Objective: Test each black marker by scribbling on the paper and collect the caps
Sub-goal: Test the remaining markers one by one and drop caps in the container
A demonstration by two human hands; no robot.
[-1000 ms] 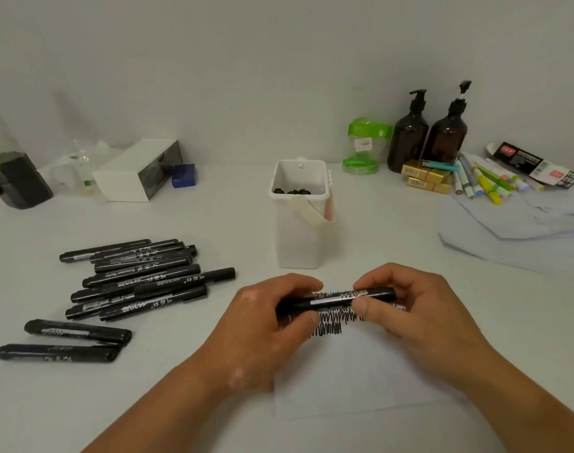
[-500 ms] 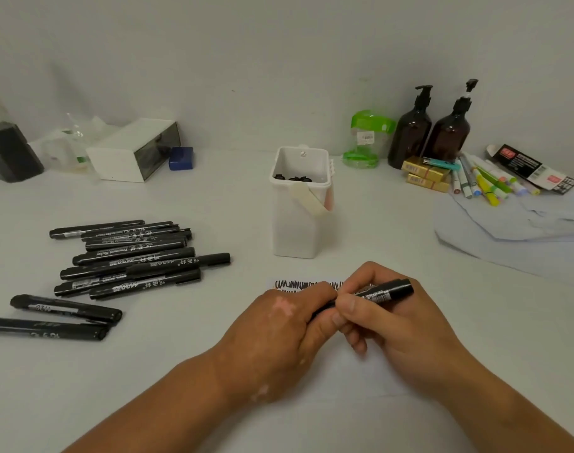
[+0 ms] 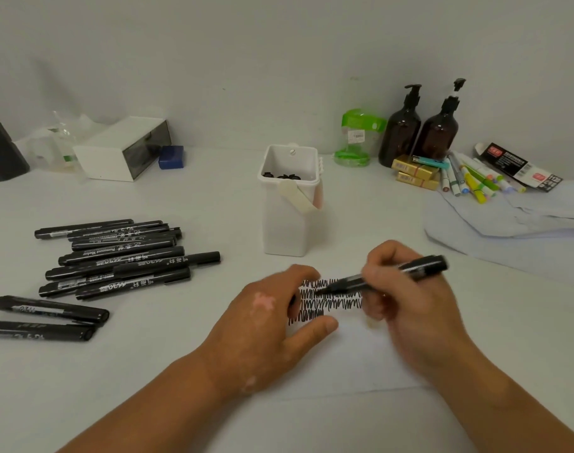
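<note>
My right hand (image 3: pixel 409 308) grips an uncapped black marker (image 3: pixel 422 266) like a pen, its tip down on the white paper (image 3: pixel 360 361) among rows of black scribbles (image 3: pixel 331 303). My left hand (image 3: pixel 262 322) rests on the paper's left part with its fingers curled; a dark sliver between them looks like the marker's cap (image 3: pixel 292 301). Behind the paper stands a white container (image 3: pixel 288 223) with several black caps (image 3: pixel 284 175) inside. A pile of black markers (image 3: pixel 122 256) lies at the left, and two more markers (image 3: pixel 50 309) lie nearer me.
A white box (image 3: pixel 115 152) and a blue block (image 3: pixel 171 156) sit at the back left. Two brown pump bottles (image 3: pixel 419 132), a green jar (image 3: pixel 357 138), coloured pens (image 3: pixel 475 181) and a pale cloth (image 3: pixel 507 223) fill the back right.
My hands pulled apart and the marker came uncapped. My right hand turned the marker tip-down onto the scribbles, while my left hand drew back to the left.
</note>
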